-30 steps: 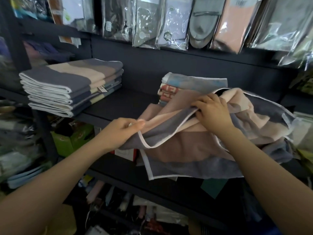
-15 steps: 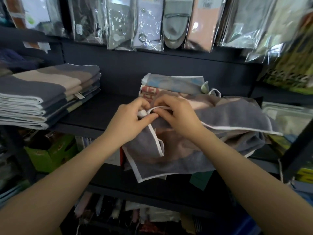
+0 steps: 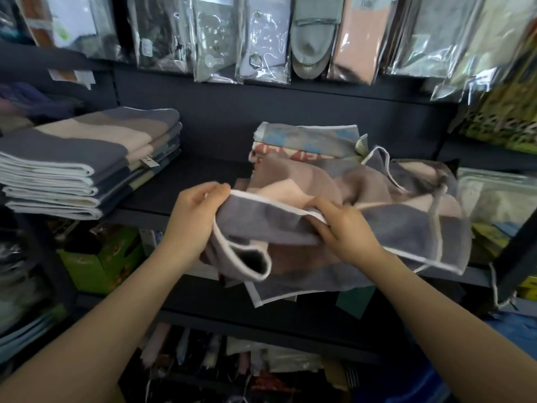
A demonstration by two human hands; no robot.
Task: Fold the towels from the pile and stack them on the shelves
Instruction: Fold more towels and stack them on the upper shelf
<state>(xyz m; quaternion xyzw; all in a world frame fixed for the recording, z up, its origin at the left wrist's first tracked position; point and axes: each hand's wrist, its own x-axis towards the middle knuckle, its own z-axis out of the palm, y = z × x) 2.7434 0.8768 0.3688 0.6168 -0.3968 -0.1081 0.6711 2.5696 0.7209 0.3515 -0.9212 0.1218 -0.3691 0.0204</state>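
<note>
A grey, brown and cream towel with white trim [image 3: 386, 216] lies loose and bunched on the dark shelf [image 3: 186, 181], part of it hanging over the front edge. My left hand [image 3: 194, 219] pinches one white-edged corner of it. My right hand [image 3: 345, 231] grips the same trimmed edge a little to the right. A stack of folded grey and cream towels [image 3: 84, 161] sits at the left end of the shelf. Behind the loose towel is a smaller folded stack with blue and red prints [image 3: 302, 141].
Packaged goods in clear plastic bags [image 3: 261, 39] hang above the shelf. A green box [image 3: 98, 263] and other stock sit on the level below. A clear plastic package [image 3: 499, 205] lies at the right; a dark shelf post [image 3: 520, 248] crosses there.
My hands met at the towel's edge, then drew apart along the white trim, stretching it. The view has shifted right, so the folded stack has slid left.
</note>
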